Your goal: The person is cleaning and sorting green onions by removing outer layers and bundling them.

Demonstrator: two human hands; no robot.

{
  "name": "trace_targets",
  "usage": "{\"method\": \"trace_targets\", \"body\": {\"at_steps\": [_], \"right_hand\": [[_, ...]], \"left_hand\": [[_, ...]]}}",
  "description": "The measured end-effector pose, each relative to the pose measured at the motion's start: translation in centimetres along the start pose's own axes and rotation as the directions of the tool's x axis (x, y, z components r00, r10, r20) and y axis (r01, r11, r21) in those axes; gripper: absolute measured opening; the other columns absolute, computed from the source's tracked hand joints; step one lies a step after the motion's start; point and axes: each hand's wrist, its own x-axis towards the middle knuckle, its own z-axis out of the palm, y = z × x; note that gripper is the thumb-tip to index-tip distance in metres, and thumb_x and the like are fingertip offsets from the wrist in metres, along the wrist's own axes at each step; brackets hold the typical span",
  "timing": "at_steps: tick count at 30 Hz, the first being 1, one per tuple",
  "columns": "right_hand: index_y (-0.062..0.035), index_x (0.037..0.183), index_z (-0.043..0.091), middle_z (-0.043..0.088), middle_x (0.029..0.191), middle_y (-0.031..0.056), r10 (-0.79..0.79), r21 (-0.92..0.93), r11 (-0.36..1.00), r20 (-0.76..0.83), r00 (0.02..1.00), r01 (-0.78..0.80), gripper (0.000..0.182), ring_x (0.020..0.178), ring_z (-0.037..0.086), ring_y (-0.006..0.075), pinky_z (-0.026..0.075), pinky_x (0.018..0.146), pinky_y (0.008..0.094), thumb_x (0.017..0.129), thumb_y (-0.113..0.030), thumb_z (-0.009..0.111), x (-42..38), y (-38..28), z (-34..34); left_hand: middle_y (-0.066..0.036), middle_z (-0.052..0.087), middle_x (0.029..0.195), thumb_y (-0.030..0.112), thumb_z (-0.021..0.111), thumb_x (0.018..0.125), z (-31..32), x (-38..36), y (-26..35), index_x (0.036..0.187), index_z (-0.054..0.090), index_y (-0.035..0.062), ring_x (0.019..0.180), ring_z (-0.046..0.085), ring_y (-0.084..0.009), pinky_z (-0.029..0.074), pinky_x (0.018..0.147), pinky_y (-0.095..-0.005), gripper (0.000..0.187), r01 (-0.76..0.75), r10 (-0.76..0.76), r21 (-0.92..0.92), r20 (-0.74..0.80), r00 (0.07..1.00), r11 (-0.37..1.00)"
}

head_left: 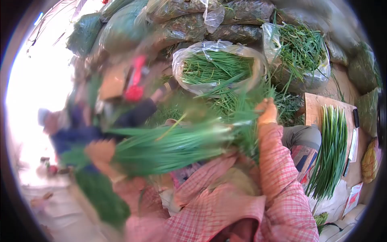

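A thick bundle of garlic chives [169,149] stretches across in front of me, smeared by motion, its pale ends toward the right. My left hand [100,155] is closed around its leafy left end and is blurred. My right hand [267,112], in a pink checked sleeve, is closed on some loose green chive leaves beyond the bundle's pale ends. Part of what its fingers grip is hidden. Behind the bundle stands an open plastic bag [177,66] filled with more chives.
A board [314,105] at the right carries a neat chive bundle [332,149] and a knife [353,147]. Another open bag of greens [300,48] stands at the back right. Stuffed bags [181,28] are piled behind. A blurred co-worker [80,133] is close on the left.
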Motion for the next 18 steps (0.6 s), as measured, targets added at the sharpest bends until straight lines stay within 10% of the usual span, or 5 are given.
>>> {"method": "trace_targets", "body": {"at_steps": [9,11,12,14,18], "right_hand": [[-0.0068,0.083,0.057,0.054,0.064,0.0017,-0.267,-0.415,0.856,0.158,0.951,0.309,0.037,0.053,0.046,0.0176,0.036,0.050,0.0321,0.090,-0.041,0.046,5.5,-11.3,-6.5],[-0.0037,0.093,0.059,0.062,0.078,0.0099,-0.576,-0.898,0.331,0.050,0.816,0.289,0.039,0.061,0.054,0.0246,0.042,0.058,0.0367,0.089,-0.040,0.047,5.7,-12.8,-6.2],[-0.0040,0.108,0.055,0.063,0.087,0.0161,-0.437,-0.863,-0.314,0.502,0.746,0.397,0.042,0.073,0.059,0.0305,0.046,0.069,0.0378,0.086,-0.040,0.053,6.7,-13.3,-8.2],[-0.0065,0.120,0.049,0.062,0.095,0.0169,-0.162,-0.598,-0.737,0.610,0.776,0.316,0.053,0.087,0.060,0.0330,0.046,0.079,0.0391,0.078,-0.036,0.062,-0.8,-9.1,-2.5],[-0.0067,0.129,0.042,0.053,0.120,0.0164,0.226,-0.520,-0.064,0.824,0.520,0.852,0.063,0.115,0.049,0.0255,0.035,0.100,0.0375,0.078,-0.039,0.061,-4.3,1.1,5.1]], "left_hand": [[0.005,0.021,0.051,0.026,0.034,0.097,-9.5,-3.0,1.6,0.058,0.027,0.0164,0.047,0.021,-0.0086,0.024,0.050,-0.0250,0.041,0.010,-0.017,-0.123,-0.057,0.998,0.992],[0.004,0.021,0.051,0.026,0.033,0.097,-11.8,-4.3,1.8,0.058,0.027,0.0164,0.047,0.022,-0.0085,0.025,0.050,-0.0248,0.041,-0.013,-0.011,-0.127,-0.187,0.982,0.992],[0.004,0.022,0.051,0.026,0.033,0.097,-13.2,-5.0,1.8,0.057,0.028,0.0164,0.047,0.023,-0.0084,0.026,0.050,-0.0247,0.041,-0.023,-0.010,-0.129,-0.249,0.968,0.991],[0.004,0.022,0.052,0.024,0.033,0.096,-15.5,-6.1,1.1,0.057,0.028,0.0165,0.048,0.024,-0.0088,0.027,0.051,-0.0243,0.040,-0.048,-0.039,-0.233,-0.359,0.933,0.971],[0.003,0.025,0.054,0.025,0.033,0.096,-18.3,-7.4,-1.1,0.060,0.031,0.0161,0.051,0.026,-0.0099,0.028,0.055,-0.0254,0.038,-0.084,-0.094,-0.331,-0.486,0.869,0.940]]}}
